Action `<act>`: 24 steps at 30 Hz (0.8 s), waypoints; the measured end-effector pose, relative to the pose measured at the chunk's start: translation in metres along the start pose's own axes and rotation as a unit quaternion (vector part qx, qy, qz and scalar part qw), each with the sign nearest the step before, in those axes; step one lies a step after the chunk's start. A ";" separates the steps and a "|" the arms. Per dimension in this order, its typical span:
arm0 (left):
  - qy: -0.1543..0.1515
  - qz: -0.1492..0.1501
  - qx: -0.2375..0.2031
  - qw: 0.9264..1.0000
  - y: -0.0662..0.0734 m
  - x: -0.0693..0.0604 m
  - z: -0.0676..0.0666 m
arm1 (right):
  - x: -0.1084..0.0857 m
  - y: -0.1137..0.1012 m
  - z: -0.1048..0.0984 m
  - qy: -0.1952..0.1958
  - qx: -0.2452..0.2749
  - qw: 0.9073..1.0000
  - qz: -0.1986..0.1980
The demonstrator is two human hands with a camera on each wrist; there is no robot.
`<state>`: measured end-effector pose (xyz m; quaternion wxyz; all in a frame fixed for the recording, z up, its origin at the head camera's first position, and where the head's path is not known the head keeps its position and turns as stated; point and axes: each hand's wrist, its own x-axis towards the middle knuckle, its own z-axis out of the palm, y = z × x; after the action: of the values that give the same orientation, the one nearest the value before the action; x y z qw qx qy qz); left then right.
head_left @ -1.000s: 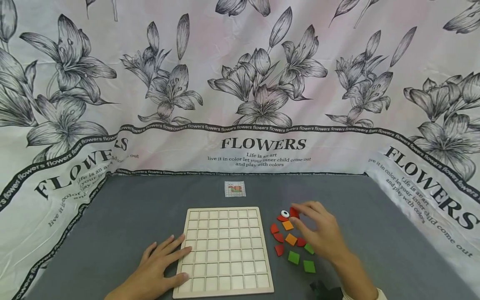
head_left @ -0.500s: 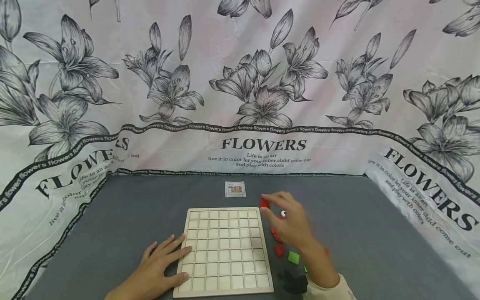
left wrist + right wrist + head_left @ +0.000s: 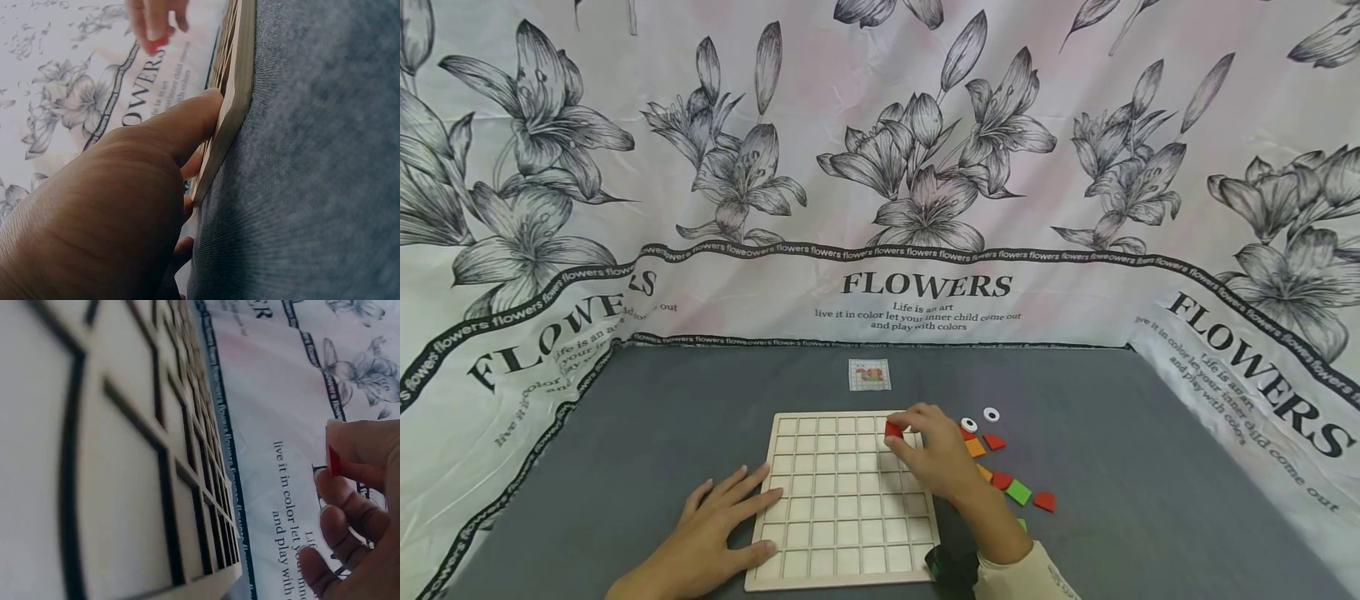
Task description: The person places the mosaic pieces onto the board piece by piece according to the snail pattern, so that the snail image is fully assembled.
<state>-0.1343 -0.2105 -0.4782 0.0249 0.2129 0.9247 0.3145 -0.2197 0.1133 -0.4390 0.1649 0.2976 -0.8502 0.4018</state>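
Observation:
A pale wooden grid board (image 3: 848,487) with many square cells lies flat on the grey table. My left hand (image 3: 718,529) rests along its left edge, fingers spread and straight, thumb and fingertips touching the rim. In the left wrist view the thumb (image 3: 187,122) presses on the board's edge. My right hand (image 3: 936,454) is over the board's upper right part, pinching a small red tile (image 3: 892,429) between thumb and fingers. The right wrist view shows the red tile (image 3: 333,461) held at the fingertips, above the cells; the other fingers are loosely bent.
Right of the board lie loose pieces: white eye discs (image 3: 991,414), red tiles (image 3: 1043,501), orange tiles (image 3: 974,448) and green tiles (image 3: 1018,492), some hidden behind the right arm. A small card with a coloured grid picture (image 3: 869,375) lies behind the board. Flower-printed cloth (image 3: 925,308) encloses the table.
My right hand has picked up the red tile from the loose pieces and carried it left, over the board's upper right cells. The left hand has stayed at the board's edge.

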 end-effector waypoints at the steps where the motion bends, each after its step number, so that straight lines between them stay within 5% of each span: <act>1: -0.001 -0.001 0.001 1.000 0.000 0.000 0.000 | -0.001 0.002 0.002 -0.008 -0.003 1.000 0.005; 24: 0.003 0.000 0.008 1.000 -0.001 -0.001 0.001 | -0.012 0.021 0.021 -0.109 -0.136 0.985 -0.002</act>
<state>-0.1338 -0.2106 -0.4795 0.0202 0.2121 0.9274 0.3075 -0.2245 0.1118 -0.4705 0.1112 0.3160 -0.9092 0.2472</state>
